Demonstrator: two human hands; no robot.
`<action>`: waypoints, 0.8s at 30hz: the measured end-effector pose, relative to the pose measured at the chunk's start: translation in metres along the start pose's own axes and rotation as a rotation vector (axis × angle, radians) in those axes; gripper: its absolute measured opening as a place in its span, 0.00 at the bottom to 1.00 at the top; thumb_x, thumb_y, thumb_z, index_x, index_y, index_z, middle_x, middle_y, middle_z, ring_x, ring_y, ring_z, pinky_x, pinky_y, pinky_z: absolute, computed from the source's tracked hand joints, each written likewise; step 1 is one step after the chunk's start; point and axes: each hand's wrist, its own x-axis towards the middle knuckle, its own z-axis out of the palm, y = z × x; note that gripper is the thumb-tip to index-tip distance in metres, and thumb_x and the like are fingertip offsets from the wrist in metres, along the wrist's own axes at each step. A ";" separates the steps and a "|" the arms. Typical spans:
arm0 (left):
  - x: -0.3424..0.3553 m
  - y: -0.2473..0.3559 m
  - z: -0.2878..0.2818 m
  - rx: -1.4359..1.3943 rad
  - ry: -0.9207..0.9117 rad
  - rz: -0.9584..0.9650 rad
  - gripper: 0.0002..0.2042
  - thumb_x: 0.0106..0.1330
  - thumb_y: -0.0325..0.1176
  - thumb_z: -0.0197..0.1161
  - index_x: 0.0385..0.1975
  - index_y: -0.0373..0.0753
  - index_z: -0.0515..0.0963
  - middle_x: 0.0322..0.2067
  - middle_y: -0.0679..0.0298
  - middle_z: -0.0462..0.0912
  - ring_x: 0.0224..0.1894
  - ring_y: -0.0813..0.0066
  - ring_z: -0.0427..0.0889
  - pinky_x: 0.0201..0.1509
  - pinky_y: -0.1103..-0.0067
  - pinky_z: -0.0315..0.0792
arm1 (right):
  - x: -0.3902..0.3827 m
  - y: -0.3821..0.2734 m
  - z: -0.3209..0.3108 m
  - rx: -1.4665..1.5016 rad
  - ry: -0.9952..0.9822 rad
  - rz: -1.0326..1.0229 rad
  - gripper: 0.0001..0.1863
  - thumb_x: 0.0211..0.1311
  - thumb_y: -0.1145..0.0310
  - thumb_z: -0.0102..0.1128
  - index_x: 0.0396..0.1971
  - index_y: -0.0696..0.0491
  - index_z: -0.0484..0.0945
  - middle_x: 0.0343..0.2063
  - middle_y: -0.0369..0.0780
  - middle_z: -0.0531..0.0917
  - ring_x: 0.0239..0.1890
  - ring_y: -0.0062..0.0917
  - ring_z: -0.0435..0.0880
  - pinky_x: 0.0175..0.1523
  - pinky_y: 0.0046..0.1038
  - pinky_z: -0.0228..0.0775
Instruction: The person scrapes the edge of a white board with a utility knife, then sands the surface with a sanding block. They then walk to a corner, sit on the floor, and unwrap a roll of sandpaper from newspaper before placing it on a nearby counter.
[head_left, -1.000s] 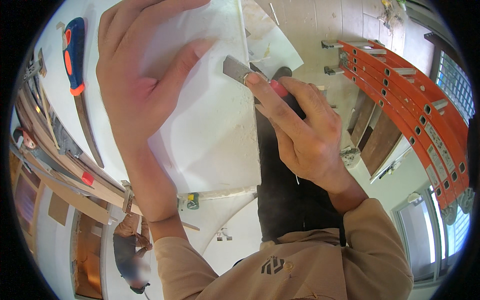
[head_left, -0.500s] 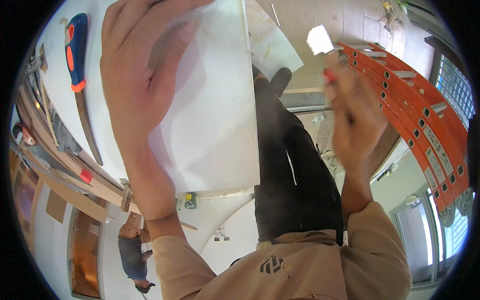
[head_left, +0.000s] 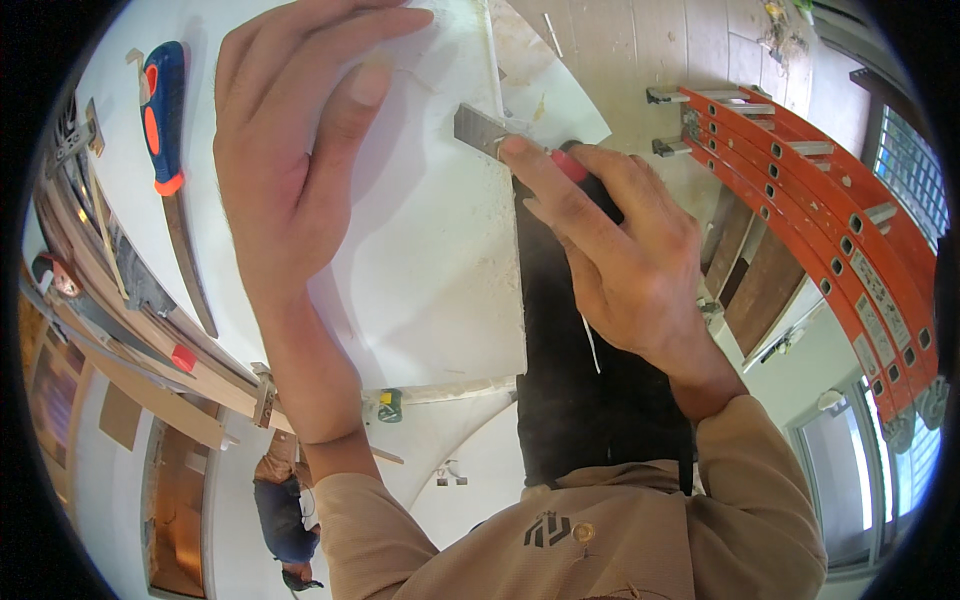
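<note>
A white board (head_left: pixel 420 300) lies in front of me, its right edge chipped and dusty. My left hand (head_left: pixel 285 160) rests on it with fingers spread and slightly bent. My right hand (head_left: pixel 630 265) grips a scraper-like tool (head_left: pixel 477 128) with a flat metal blade and a red-and-black handle, index finger along the blade, which lies at the board's right edge near the top. Left of my left hand lies a rasp or file (head_left: pixel 160 120) with a blue-and-orange handle and long dark blade.
An orange ladder (head_left: pixel 820 220) lies at the right, near wooden boards (head_left: pixel 755 280). Tools and strips (head_left: pixel 120 260) crowd the left side. A green tape measure (head_left: pixel 389 404) is below the board. Another person (head_left: pixel 283 515) is at lower left. My dark-trousered legs show beyond the board edge.
Half a second ago my right hand was blurred, off to the right of the board; it has returned with the blade to the edge. My left hand has shifted slightly rightward.
</note>
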 end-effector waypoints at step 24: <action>0.001 0.003 0.003 -0.009 0.060 -0.041 0.14 0.74 0.30 0.57 0.55 0.38 0.83 0.58 0.59 0.83 0.60 0.64 0.77 0.68 0.73 0.64 | 0.012 0.013 0.010 0.005 0.124 -0.073 0.29 0.55 0.78 0.64 0.60 0.44 0.83 0.37 0.41 0.82 0.35 0.35 0.82 0.38 0.33 0.77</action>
